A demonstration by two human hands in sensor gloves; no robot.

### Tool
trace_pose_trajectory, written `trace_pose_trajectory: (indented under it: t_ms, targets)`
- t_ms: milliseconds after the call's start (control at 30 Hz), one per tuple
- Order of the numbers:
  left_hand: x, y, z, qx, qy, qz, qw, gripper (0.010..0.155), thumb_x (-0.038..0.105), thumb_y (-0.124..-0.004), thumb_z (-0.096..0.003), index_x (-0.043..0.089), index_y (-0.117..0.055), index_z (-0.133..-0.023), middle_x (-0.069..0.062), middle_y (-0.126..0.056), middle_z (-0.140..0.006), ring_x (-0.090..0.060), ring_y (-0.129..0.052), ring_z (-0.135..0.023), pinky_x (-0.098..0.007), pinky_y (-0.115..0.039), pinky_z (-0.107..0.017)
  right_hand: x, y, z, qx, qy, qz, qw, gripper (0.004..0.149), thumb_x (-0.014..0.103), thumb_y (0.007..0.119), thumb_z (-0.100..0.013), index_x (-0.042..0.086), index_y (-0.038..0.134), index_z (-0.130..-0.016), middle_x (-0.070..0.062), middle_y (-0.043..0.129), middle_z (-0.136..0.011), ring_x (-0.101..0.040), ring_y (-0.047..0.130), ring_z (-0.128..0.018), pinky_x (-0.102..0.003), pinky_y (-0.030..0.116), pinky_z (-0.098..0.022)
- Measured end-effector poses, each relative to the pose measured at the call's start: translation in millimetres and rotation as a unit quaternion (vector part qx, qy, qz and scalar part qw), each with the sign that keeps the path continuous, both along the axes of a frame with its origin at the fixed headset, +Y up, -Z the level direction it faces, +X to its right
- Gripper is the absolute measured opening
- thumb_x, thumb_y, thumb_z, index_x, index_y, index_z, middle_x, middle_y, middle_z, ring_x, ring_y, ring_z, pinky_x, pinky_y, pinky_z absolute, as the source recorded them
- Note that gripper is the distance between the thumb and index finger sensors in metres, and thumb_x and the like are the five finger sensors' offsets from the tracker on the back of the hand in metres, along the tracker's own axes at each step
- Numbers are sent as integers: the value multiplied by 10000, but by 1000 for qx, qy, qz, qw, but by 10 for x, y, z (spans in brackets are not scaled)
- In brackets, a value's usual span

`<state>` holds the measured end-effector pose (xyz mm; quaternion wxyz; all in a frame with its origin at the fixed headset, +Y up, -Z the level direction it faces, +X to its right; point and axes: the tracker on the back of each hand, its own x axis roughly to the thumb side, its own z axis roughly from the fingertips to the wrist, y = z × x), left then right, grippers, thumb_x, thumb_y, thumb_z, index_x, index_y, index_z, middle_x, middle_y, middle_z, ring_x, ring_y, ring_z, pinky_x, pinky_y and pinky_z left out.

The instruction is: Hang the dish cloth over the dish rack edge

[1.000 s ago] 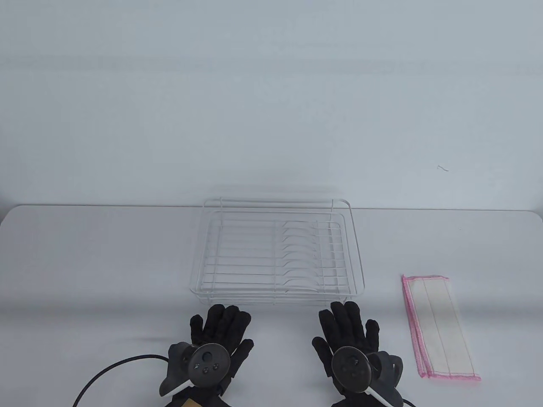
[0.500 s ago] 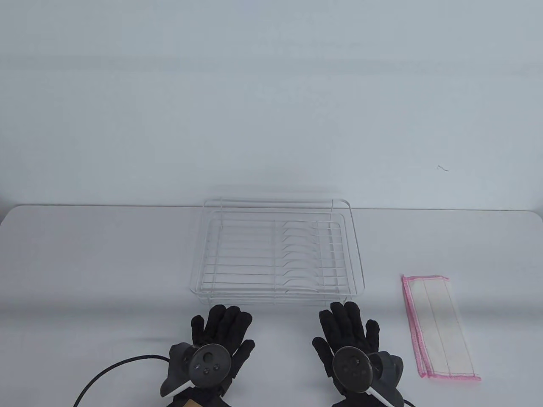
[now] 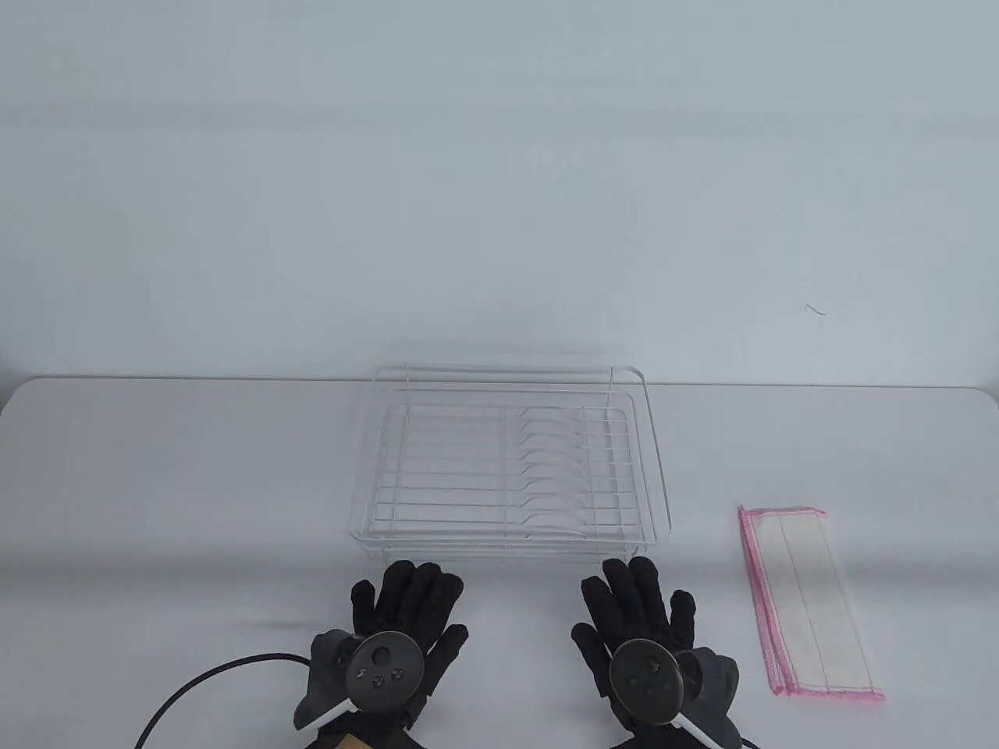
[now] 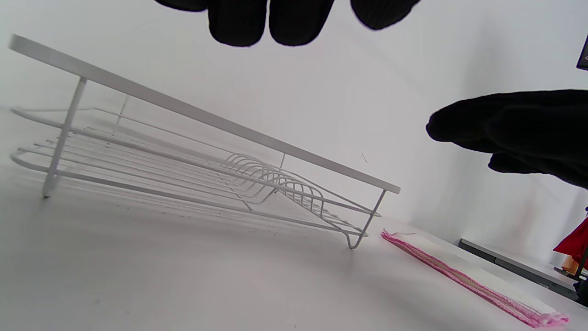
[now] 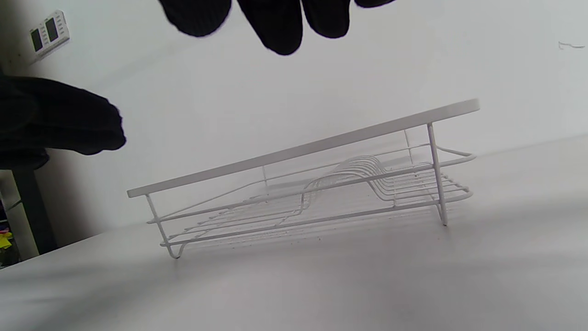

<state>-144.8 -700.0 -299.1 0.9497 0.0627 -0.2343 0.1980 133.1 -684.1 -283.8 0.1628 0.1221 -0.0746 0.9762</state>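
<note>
A white table (image 3: 179, 484) stands against a pale wall (image 3: 499, 195). A black cable (image 3: 203, 683) curves across the table's near left corner.

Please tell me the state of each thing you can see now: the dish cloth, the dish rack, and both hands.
dish cloth: folded, lying flat on the table, right of the rack, untouched.
dish rack: upright on the table, nothing in it, nothing draped on its edge.
left hand: open, fingers spread, in front of the rack, holding nothing.
right hand: open, fingers spread, in front of the rack, holding nothing.
</note>
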Motion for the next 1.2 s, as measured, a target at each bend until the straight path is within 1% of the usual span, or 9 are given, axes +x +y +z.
trace_pose_trajectory:
  t_ms: [133, 300, 433, 667, 833, 967, 1033, 1100, 1200]
  targets:
    - [-16, 3, 1, -2, 1, 5, 1000, 599, 372, -555, -627, 51, -504, -1129, -328, -500, -1148, -596, -372, -1050, -809, -248, -610, 183, -5, -58, -12, -25, 5, 1000, 539, 426, 545, -647, 164, 511, -1118, -133, 344, -1227, -393, 242, -1155, -725, 182, -708]
    - [-19, 3, 2, -7, 0, 8, 1000, 597, 372, -554, -627, 53, -503, -1129, -331, -494, -1149, -598, -367, -1050, -809, -246, -610, 694, -128, -212, -51, -93, 24, 994, 543, 422, 548, -646, 157, 506, -1118, -135, 343, -1225, -394, 241, -1152, -724, 179, -707]
    - [-23, 8, -1, -10, -2, 10, 1000, 600, 372, -553, -628, 51, -497, -1131, -330, -490, -1151, -597, -364, -1050, -808, -244, -610, 1194, -289, -311, -90, -162, 48, 981, 546, 421, 547, -647, 152, 503, -1119, -141, 342, -1223, -399, 242, -1149, -726, 182, -704]
    - [-26, 2, -6, -17, -4, 13, 1000, 600, 372, -552, -628, 51, -495, -1131, -332, -484, -1152, -599, -357, -1050, -807, -241, -610, 1757, -562, -349, -150, -248, 75, 954, 551, 416, 551, -646, 136, 502, -1118, -153, 349, -1217, -406, 237, -1143, -726, 175, -698]
    - [-14, -9, -7, -23, -8, 10, 1000, 601, 372, -552, -629, 50, -494, -1132, -335, -482, -1151, -600, -354, -1050, -808, -238, -609, 1954, -753, -320, -205, -292, 83, 930, 605, 443, 570, -639, 102, 475, -1130, -188, 351, -1213, -436, 249, -1135, -744, 180, -688]
    - [-15, -8, -6, -24, -8, 11, 1000, 601, 372, -552, -629, 49, -493, -1132, -334, -479, -1153, -599, -352, -1050, -807, -236, -609, 2033, -854, -307, -272, -315, 65, 907, 709, 481, 602, -627, 56, 392, -1155, -235, 311, -1211, -473, 260, -1124, -759, 201, -681]
    - [-17, -9, -4, -25, -8, 12, 1000, 600, 372, -551, -629, 50, -494, -1132, -334, -479, -1152, -599, -351, -1050, -806, -236, -610, 2062, -901, -306, -305, -323, 51, 894, 724, 468, 626, -624, 69, 336, -1154, -209, 262, -1211, -455, 284, -1123, -746, 236, -693]
    - [-17, -8, -3, -26, -9, 12, 1000, 602, 372, -551, -629, 48, -493, -1132, -336, -477, -1152, -600, -351, -1049, -807, -236, -609, 2062, -896, -313, -293, -333, 57, 894, 702, 424, 668, -617, 89, 347, -1144, -187, 278, -1206, -431, 311, -1120, -723, 264, -707]
    - [-21, -8, -5, -27, -8, 13, 1000, 600, 371, -551, -629, 48, -493, -1132, -334, -477, -1152, -600, -350, -1049, -806, -236, -610, 2046, -903, -324, -281, -337, 75, 895, 640, 371, 668, -621, 99, 388, -1128, -180, 328, -1196, -420, 370, -1109, -691, 323, -718]
